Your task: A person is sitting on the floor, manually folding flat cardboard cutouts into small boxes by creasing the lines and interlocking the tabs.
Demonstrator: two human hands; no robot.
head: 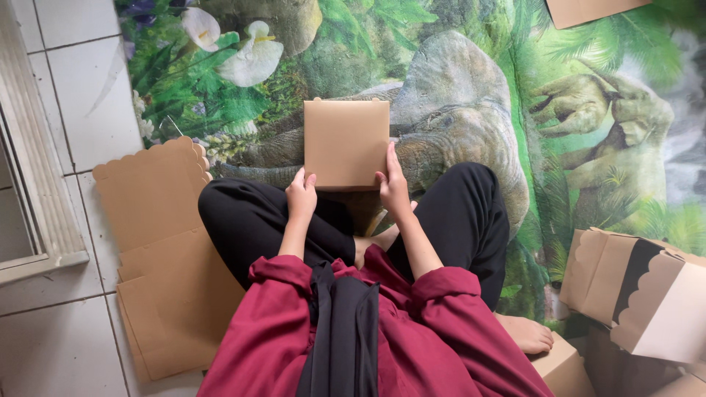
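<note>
A square brown cardboard box (346, 141) rests in front of my crossed legs on the printed mat. My left hand (301, 195) holds its near left corner. Along its right edge lies my right hand (393, 184), fingers stretched up the side. Both hands grip the box from the near side. I sit cross-legged in black trousers (243, 220) and dark red sleeves.
A stack of flat brown cardboard blanks with scalloped edges (158, 257) lies on the white tiled floor at my left. Folded boxes (632, 290) stand at the right. A green mat with a dinosaur print (478, 95) covers the floor ahead. Another cardboard piece (588, 10) lies at the top right.
</note>
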